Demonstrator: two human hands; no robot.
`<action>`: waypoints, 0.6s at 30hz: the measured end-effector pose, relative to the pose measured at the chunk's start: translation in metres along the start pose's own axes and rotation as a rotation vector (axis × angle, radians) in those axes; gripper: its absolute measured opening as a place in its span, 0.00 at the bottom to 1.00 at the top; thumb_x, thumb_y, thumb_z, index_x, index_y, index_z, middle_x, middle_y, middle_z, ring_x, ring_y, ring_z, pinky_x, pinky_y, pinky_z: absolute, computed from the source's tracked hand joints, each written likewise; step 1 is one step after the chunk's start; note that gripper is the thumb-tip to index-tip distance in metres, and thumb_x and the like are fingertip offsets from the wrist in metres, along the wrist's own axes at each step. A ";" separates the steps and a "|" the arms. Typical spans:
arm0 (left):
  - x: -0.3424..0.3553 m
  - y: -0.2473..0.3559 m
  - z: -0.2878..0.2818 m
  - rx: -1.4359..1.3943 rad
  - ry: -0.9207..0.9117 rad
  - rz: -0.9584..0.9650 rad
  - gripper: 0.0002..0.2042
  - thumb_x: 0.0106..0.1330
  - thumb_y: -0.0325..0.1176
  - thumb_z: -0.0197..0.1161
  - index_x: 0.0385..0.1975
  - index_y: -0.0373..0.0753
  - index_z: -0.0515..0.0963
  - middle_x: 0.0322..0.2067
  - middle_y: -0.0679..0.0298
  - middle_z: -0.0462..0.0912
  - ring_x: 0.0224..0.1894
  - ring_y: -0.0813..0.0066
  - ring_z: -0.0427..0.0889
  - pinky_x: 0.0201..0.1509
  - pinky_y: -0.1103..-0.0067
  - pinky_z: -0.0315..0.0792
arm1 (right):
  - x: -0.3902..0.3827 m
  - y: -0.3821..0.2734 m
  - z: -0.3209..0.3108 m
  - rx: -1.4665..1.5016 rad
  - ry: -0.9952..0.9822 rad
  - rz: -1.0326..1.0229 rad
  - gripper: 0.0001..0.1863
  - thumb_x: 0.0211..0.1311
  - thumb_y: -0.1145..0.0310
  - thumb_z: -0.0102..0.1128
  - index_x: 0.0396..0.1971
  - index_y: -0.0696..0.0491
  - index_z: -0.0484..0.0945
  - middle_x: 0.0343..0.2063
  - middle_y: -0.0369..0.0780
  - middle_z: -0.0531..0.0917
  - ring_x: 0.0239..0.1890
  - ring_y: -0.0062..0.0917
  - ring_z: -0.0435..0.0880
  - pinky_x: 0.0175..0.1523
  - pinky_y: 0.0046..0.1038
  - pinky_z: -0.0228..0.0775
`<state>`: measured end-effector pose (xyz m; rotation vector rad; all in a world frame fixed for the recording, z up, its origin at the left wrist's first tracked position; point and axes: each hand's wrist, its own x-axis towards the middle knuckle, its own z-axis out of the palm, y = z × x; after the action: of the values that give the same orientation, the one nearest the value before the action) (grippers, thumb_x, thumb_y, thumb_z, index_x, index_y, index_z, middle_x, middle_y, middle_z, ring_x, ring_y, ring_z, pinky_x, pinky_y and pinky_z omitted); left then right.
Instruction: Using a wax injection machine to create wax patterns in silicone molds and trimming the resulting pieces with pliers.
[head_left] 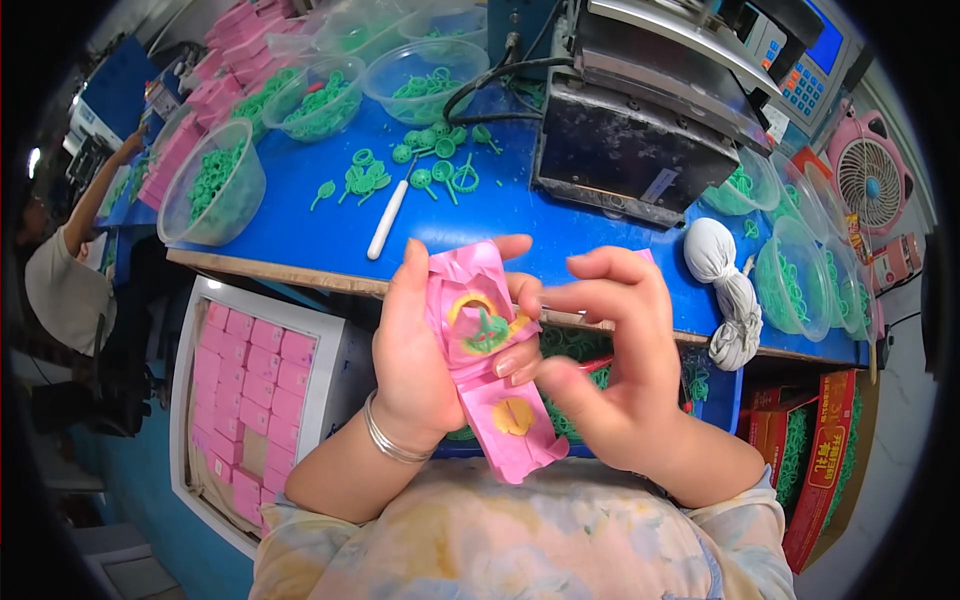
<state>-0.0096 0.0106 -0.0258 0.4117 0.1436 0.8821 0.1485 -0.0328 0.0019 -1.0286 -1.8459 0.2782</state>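
My left hand [412, 335] grips an opened pink rubber mould [528, 440], its fingers wrapped around from behind and showing at the right side. Its two halves are folded apart, with yellow patches inside. A small green wax piece [487, 332] sits in the upper half, in front of a yellow ring-shaped patch. Close by on the right, my right hand [625, 350] has its fingers apart and curved toward the mould, with nothing visible between them. On the blue table beyond lie a white-handled pick [388, 222] and loose green wax pieces [366, 180].
Clear bowls of green pieces [213, 185] stand at the back left and right. A dark machine [635, 140] occupies the back. To the right are a white cloth bundle [722, 290] and a pink fan [870, 180]. Pink blocks fill a white-framed box [325, 370]. Another person [70, 280] sits far left.
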 end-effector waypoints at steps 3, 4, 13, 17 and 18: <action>-0.005 -0.011 0.012 0.177 0.181 0.074 0.32 0.68 0.58 0.31 0.50 0.32 0.67 0.35 0.61 0.76 0.33 0.74 0.74 0.36 0.79 0.69 | 0.004 -0.006 0.007 -0.091 -0.026 -0.080 0.19 0.35 0.67 0.70 0.32 0.54 0.77 0.42 0.42 0.74 0.37 0.33 0.70 0.44 0.32 0.62; -0.008 -0.014 0.012 0.239 0.181 0.108 0.32 0.69 0.58 0.30 0.49 0.32 0.68 0.35 0.61 0.76 0.36 0.75 0.74 0.38 0.79 0.70 | 0.002 -0.003 0.011 -0.161 -0.018 -0.164 0.19 0.34 0.67 0.69 0.31 0.54 0.76 0.42 0.41 0.74 0.36 0.32 0.71 0.44 0.32 0.62; -0.007 0.015 0.009 2.010 0.008 1.223 0.38 0.55 0.65 0.53 0.46 0.29 0.70 0.46 0.51 0.72 0.46 0.63 0.73 0.47 0.73 0.70 | -0.014 -0.006 0.013 0.195 -0.184 0.311 0.12 0.42 0.70 0.69 0.22 0.56 0.72 0.22 0.40 0.75 0.26 0.30 0.75 0.30 0.31 0.66; -0.019 0.037 0.013 1.474 0.135 0.911 0.38 0.37 0.63 0.70 0.37 0.31 0.76 0.34 0.54 0.77 0.36 0.65 0.77 0.36 0.76 0.72 | -0.025 0.014 0.013 0.440 0.029 0.203 0.11 0.44 0.72 0.70 0.27 0.55 0.77 0.21 0.37 0.75 0.30 0.26 0.76 0.34 0.26 0.69; -0.030 0.042 0.009 1.285 0.084 0.654 0.37 0.38 0.63 0.70 0.35 0.31 0.77 0.30 0.56 0.79 0.32 0.68 0.78 0.35 0.77 0.71 | -0.026 0.014 0.009 0.438 0.033 0.206 0.11 0.44 0.72 0.70 0.27 0.55 0.77 0.21 0.37 0.75 0.30 0.26 0.76 0.34 0.26 0.69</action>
<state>-0.0558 0.0086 -0.0020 1.6848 0.6918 1.3785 0.1531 -0.0417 -0.0273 -0.9043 -1.5542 0.7484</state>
